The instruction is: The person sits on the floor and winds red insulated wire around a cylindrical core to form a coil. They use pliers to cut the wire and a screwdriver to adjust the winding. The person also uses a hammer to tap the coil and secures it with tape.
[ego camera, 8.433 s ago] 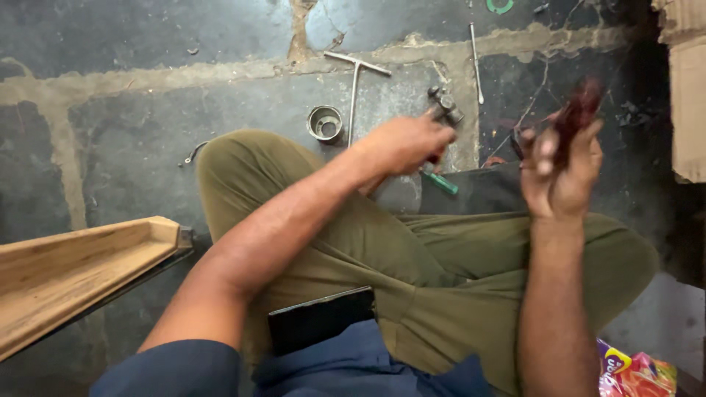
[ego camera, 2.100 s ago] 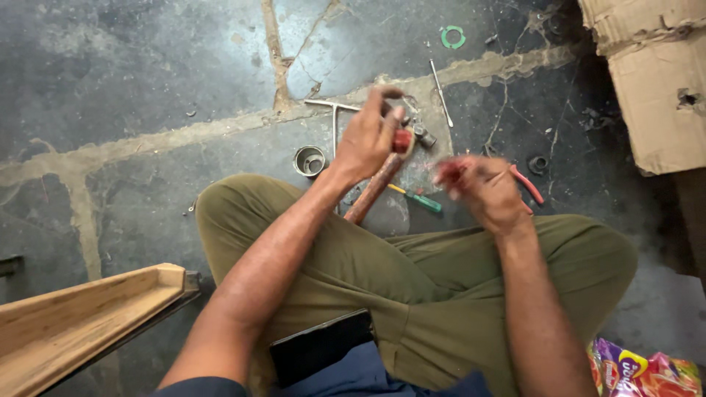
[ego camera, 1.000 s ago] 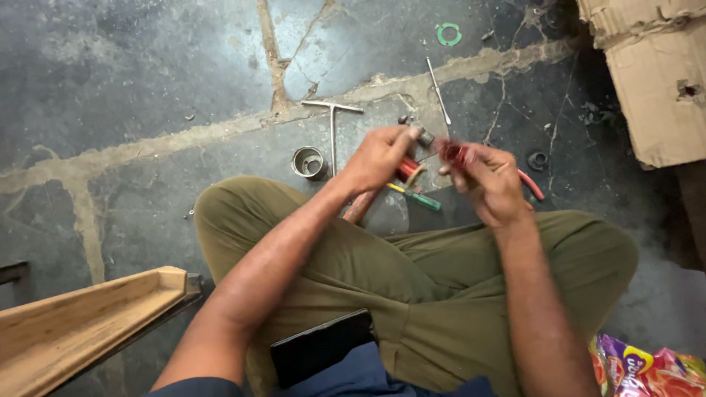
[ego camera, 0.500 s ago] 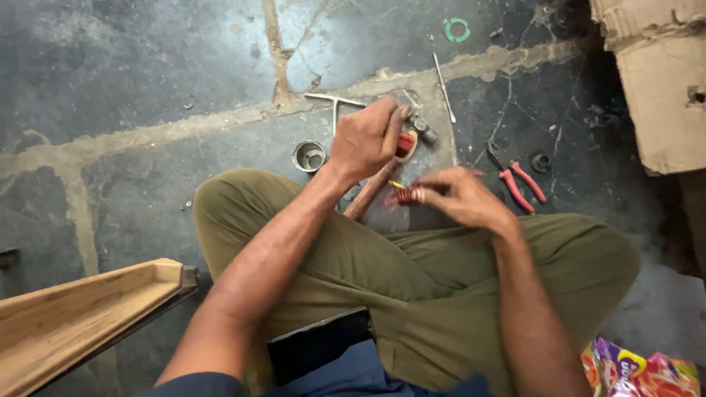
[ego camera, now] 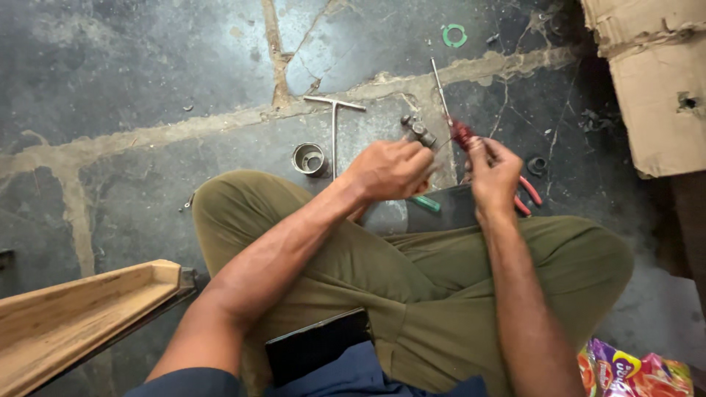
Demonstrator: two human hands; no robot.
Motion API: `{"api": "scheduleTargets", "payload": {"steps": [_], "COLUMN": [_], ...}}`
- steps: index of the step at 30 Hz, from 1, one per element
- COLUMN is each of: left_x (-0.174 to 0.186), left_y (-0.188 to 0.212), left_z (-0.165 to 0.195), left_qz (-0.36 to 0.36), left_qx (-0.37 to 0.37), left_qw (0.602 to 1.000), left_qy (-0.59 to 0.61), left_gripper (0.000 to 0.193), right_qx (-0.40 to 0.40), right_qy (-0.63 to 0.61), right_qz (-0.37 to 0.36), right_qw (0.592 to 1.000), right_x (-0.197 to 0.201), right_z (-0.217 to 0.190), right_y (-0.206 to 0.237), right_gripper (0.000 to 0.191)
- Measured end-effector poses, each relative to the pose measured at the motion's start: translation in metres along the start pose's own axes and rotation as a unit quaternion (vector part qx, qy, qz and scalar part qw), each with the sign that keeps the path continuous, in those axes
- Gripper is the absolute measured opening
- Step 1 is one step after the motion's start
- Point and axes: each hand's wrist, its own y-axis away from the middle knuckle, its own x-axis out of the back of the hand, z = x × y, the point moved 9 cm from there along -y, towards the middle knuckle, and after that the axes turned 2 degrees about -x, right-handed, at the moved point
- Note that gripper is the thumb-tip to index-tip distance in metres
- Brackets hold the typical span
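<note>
Two hands meet above the crossed legs. The right hand [ego camera: 494,170] pinches a red-handled tool [ego camera: 462,135], blurred, its handle end pointing up and away toward the far left. The left hand [ego camera: 390,169] is curled nearly closed beside it; what it grips I cannot tell. Just beyond lie a small metal fitting [ego camera: 421,133], a T-shaped bar [ego camera: 334,125] and a steel ring [ego camera: 309,159]. Torn brown cardboard [ego camera: 651,88] fills the far right; a bright red-and-purple wrapper [ego camera: 638,371] lies at the near right.

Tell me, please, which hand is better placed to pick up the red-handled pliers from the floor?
Probably the right hand: the pliers lie just beside it, though it holds a red tool. The left hand is farther away.
</note>
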Motion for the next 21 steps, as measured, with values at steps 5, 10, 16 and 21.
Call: {"api": "scheduleTargets", "payload": {"steps": [5,10,16,21], "left_x": [0.031,0.041,0.016,0.017], "left_y": [0.012,0.018,0.021,0.014], "left_z": [-0.043,-0.071,-0.074,-0.055], "left_qz": [0.136,0.151,0.069,0.043], "left_qx": [0.202,0.315,0.366,0.286], "left_qw": [0.965,0.932,0.92,0.957], "left_qy": [0.098,0.093,0.118,0.035], "left_gripper": [0.022,0.034,0.039,0.032], "right_qx": [0.179,0.088,-0.017,0.006], "right_qy": [0.314,0.168,-0.103,-0.316], "right_qz": [-0.151,-0.437,-0.422,-0.148], "right_qw": [0.92,0.879,0.901,0.937], "right_x": [-0.04,-0.076,-0.055,-0.023], "right_z": [-0.029,-0.025,-0.029,-0.017], "right_y": [0.027,0.063,0.06,0.015], "right_gripper": [0.024,0.028,0.034,0.026]}}
